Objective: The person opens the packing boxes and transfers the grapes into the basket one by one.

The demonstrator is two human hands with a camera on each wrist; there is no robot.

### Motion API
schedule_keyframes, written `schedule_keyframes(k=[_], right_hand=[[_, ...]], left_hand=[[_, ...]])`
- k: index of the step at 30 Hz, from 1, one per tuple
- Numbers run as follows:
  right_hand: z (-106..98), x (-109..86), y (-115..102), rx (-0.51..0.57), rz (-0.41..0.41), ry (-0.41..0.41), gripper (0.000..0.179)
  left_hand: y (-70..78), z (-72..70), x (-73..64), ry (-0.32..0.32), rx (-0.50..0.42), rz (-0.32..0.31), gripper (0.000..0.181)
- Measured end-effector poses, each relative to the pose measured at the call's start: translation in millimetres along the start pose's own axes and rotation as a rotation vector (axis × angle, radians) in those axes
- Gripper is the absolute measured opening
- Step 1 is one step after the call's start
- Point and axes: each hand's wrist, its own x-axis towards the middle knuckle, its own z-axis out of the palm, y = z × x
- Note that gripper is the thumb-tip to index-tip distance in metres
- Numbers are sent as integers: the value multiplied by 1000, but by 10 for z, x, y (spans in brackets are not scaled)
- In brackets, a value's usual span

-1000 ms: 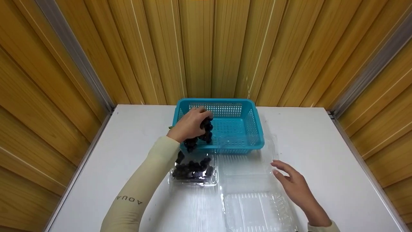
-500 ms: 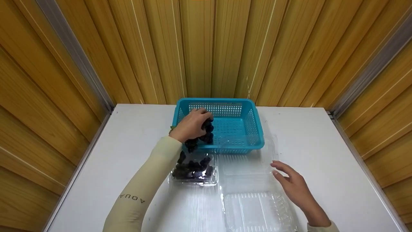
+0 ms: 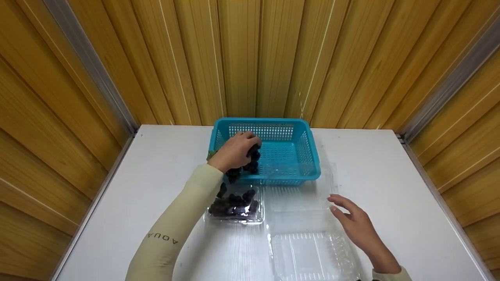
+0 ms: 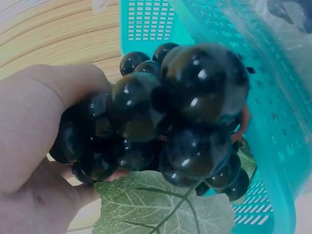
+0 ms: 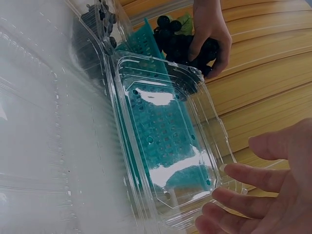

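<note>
1. Left hand (image 3: 235,150) has a solid grip on a bunch of black grapes (image 3: 253,160), thumb and fingers curled round it, over the left side of the turquoise plastic basket (image 3: 275,121), mid-frame. Green leaf (image 4: 161,204) pokes out at the bottom of the left wrist view.
2. Right hand (image 3: 356,224), lower right, holds nothing: fingers spread loosely at the edge of an unfolded clear clamshell (image 3: 304,253). Can't tell if they're touching.
3. Another clear container (image 3: 246,223) with dark grapes (image 3: 234,205) sits just below the basket.
</note>
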Motion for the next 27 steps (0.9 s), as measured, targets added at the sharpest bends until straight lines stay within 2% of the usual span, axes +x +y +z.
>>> schedule_keyframes(k=[7,17,21,27], right_hand=[[-14,-2,18,-12,4,-7,42],[-9,-14,34,8,-13,-3,40],[1,-12,36,11,-15,-3,38],[14,-16,35,10,-7,-5,37]], left_hand=[[39,22,27,-10,-9,-6,45],[43,43,42,-73,-26,-51,47],[44,42,39,-66,-32,-59,44],[54,80,36,-12,-30,-35,39]])
